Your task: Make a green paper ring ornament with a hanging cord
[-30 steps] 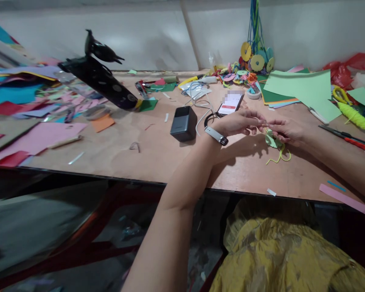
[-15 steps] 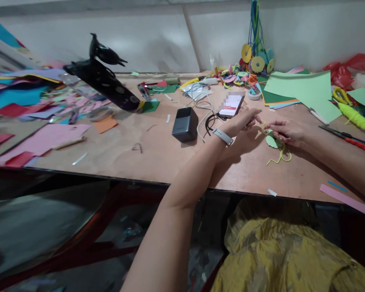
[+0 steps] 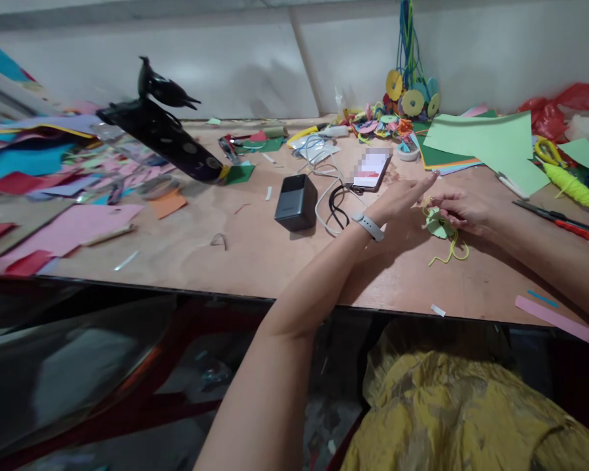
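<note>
My right hand is closed in a pinch on a pale green paper cutout with a wavy edge, just above the table. Yellow-green yarn trails from the cutout onto the tabletop, and a small yellow loop rises by the fingertips. My left hand, with a light watch band at its wrist, reaches in close beside the loop. Its index finger stretches out past the right fingertips; its other fingers are partly hidden, and whether they touch the yarn is unclear.
A phone lies behind my left hand, with a dark box-shaped device and cables to its left. Scissors rest at right near green paper sheets. A black bird-shaped object leans over the table.
My left hand has moved right and slightly forward, its index finger now straightened beyond the right fingertips. My right hand stays nearly in place with the cutout, which has turned a little.
</note>
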Motion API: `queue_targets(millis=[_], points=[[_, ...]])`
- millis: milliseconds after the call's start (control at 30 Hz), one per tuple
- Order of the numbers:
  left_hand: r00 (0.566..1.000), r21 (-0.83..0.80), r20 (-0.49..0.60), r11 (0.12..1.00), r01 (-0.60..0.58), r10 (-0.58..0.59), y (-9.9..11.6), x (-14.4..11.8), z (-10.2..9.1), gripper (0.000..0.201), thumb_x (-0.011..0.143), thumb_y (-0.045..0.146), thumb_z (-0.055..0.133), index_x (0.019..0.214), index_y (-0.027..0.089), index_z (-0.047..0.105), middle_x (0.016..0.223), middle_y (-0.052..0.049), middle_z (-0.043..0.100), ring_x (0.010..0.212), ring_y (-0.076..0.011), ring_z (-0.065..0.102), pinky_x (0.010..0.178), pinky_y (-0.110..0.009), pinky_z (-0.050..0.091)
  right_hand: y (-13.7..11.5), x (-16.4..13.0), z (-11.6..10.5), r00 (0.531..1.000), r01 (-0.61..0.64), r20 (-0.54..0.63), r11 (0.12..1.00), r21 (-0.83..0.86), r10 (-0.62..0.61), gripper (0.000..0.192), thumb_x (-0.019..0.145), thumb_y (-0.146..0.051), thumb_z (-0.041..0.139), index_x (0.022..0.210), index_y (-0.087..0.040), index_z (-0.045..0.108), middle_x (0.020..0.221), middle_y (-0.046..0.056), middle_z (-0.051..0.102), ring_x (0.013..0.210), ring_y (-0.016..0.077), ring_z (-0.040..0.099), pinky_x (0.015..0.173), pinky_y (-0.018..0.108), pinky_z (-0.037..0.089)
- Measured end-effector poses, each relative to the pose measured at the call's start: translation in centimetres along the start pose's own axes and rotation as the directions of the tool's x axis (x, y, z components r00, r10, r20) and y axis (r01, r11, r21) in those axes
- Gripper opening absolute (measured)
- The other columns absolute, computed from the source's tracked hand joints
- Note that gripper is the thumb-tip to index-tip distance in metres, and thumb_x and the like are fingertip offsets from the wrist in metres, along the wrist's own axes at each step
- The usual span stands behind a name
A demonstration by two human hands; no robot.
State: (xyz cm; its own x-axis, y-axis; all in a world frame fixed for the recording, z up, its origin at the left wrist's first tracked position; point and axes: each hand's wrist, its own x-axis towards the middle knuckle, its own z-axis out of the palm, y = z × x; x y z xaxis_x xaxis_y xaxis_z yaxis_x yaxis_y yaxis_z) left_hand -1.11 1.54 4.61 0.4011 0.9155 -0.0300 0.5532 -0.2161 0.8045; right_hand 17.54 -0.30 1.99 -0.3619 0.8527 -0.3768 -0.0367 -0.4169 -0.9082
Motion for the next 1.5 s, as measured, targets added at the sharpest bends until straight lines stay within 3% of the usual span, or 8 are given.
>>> queue_targets(millis=[167,533,733,867,1100,1300,1400,1500], points=[[0.999,0.139,-0.041,0.99,-0.029,0.035,0.2,-0.1,0.4,0.046,0.107,0.026,0.055,0.062,0.019,0.047,0.064,0.001,0.046,0.067,-0.0131,0.044,0.067,-0.03,0.031,-0.2,-0.1,0.1,1.0,0.014,0.022,1.0,-0.012,-0.014,0.019,0.102,-0.015,0.064,0.083,-0.016,0.067,0.05,-0.006,0.051,0.038,0.0039,0.036,0.035,0.013,0.024],[0.991,-0.23,-0.098,0.971,0.068,-0.093,0.5,-0.9,-1.4,0.044,0.109,0.033,0.053,0.068,0.021,0.044,0.064,0.003,0.039,0.06,-0.0095,0.032,0.063,-0.031,0.023,-2.9,-1.5,-0.5,0.99,0.134,-0.034,0.985,-0.106,-0.138,0.008,0.094,-0.016,0.071,0.1,-0.02,0.068,0.071,0.0,0.068,0.047,0.0063,0.05,0.042,0.018,0.036],[0.998,-0.259,-0.054,0.966,0.024,-0.039,1.0,-1.3,-1.5,0.044,0.111,0.03,0.049,0.069,0.021,0.04,0.063,0.004,0.034,0.06,-0.0077,0.03,0.059,-0.027,0.024,-3.7,-1.8,-1.1,0.989,0.144,0.031,0.99,0.013,-0.144,0.025,0.076,-0.019,0.068,0.098,-0.014,0.079,0.108,0.015,0.082,0.086,0.0202,0.076,0.059,0.025,0.056],[0.998,-0.318,-0.034,0.947,0.034,-0.047,0.8,-0.9,-1.4,0.045,0.111,0.033,0.049,0.069,0.02,0.039,0.062,0.006,0.033,0.056,-0.0057,0.027,0.058,-0.027,0.022,-4.0,-2.2,-0.9,0.974,0.188,0.127,0.982,-0.002,-0.186,0.035,0.073,-0.021,0.072,0.106,-0.016,0.081,0.116,0.015,0.082,0.111,0.0295,0.075,0.072,0.032,0.064],[1.0,-0.443,0.016,0.896,0.022,-0.017,1.0,-0.8,-1.2,0.043,0.109,0.032,0.056,0.069,0.02,0.044,0.06,0.007,0.032,0.052,-0.0054,0.025,0.053,-0.027,0.019,-3.0,-1.5,-0.9,0.93,0.36,0.018,0.898,-0.254,-0.368,0.018,0.088,-0.033,0.085,0.094,-0.018,0.079,0.096,0.011,0.081,0.086,0.0183,0.077,0.064,0.026,0.061],[0.999,-0.481,0.022,0.876,-0.015,0.03,1.2,-0.5,-1.1,0.045,0.105,0.037,0.062,0.067,0.018,0.047,0.058,0.007,0.033,0.049,-0.0043,0.025,0.049,-0.025,0.014,-2.3,-0.7,-1.6,0.786,0.542,-0.008,0.695,-0.472,-0.618,0.035,0.085,-0.052,0.086,0.091,-0.018,0.083,0.08,0.006,0.076,0.065,0.0145,0.067,0.056,0.028,0.053],[0.999,-0.489,0.016,0.872,-0.034,0.048,1.3,-0.1,-1.3,0.044,0.104,0.038,0.065,0.067,0.018,0.051,0.057,0.007,0.034,0.048,-0.0041,0.025,0.049,-0.026,0.012,-2.2,-0.4,-1.9,0.682,0.587,-0.002,0.549,-0.594,-0.731,0.037,0.085,-0.058,0.084,0.091,-0.021,0.086,0.078,0.004,0.074,0.068,0.0156,0.064,0.063,0.031,0.052],[0.997,-0.477,0.004,0.876,-0.065,0.076,1.6,0.3,-1.5,0.043,0.102,0.037,0.066,0.066,0.017,0.055,0.058,0.005,0.039,0.049,-0.0041,0.028,0.05,-0.025,0.013,-2.3,-0.1,-1.9,0.633,0.612,0.051,0.459,-0.643,-0.773,0.036,0.088,-0.06,0.081,0.088,-0.025,0.086,0.076,0.003,0.073,0.074,0.0173,0.064,0.068,0.032,0.051]])
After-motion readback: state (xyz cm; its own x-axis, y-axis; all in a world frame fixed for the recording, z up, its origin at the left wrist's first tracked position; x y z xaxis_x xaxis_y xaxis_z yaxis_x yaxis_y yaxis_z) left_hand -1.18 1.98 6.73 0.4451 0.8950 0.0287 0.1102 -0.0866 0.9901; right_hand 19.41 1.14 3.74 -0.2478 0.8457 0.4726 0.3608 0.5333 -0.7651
